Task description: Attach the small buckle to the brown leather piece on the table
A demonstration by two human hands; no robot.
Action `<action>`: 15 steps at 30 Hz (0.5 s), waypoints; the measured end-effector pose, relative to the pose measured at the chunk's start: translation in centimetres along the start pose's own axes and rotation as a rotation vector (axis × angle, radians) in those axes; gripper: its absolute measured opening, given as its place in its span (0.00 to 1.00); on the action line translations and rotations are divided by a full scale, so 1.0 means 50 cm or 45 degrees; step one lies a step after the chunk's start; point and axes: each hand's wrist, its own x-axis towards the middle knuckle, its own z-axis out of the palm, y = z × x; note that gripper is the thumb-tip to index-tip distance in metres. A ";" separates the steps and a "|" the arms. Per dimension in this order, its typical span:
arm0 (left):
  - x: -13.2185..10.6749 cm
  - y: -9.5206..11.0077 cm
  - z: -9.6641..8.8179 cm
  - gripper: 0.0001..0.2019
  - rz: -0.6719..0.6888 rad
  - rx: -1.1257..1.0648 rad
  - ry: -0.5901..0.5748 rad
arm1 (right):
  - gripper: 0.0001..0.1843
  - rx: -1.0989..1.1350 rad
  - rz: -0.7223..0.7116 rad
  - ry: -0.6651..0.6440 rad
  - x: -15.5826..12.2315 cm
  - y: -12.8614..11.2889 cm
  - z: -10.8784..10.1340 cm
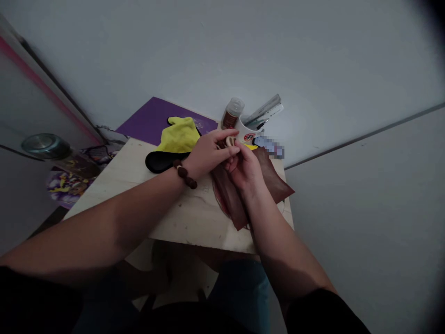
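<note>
My left hand point(208, 150), with a dark beaded bracelet at its wrist, is closed with thumb and fingers around a small beige and brown piece point(230, 140). My right hand point(246, 170) meets it from the other side, its fingers curled and pinching at the same piece. What kind of thing it is cannot be made out, as fingers cover most of it. Under and beside my right hand lie brown leather-like sheets point(274, 178) on the pale wooden table point(194, 222).
Left of my hands lie a yellow cloth point(179, 134) and a black rounded item point(160, 161), near a purple board point(142, 120). Behind stand a clear bottle point(232, 113) and a white mug point(247, 130) holding rulers point(267, 110). A wall rises behind the table. A lidded jar point(45, 146) stands far left.
</note>
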 end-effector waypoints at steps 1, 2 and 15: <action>0.000 0.001 -0.001 0.28 0.002 -0.024 0.008 | 0.07 0.032 0.030 -0.046 -0.002 -0.002 -0.001; 0.001 0.002 -0.003 0.27 -0.006 -0.062 0.007 | 0.06 0.058 0.053 -0.091 -0.004 -0.004 -0.002; 0.000 0.017 -0.007 0.22 -0.284 -0.666 -0.210 | 0.10 0.080 0.162 -0.171 -0.023 -0.012 0.019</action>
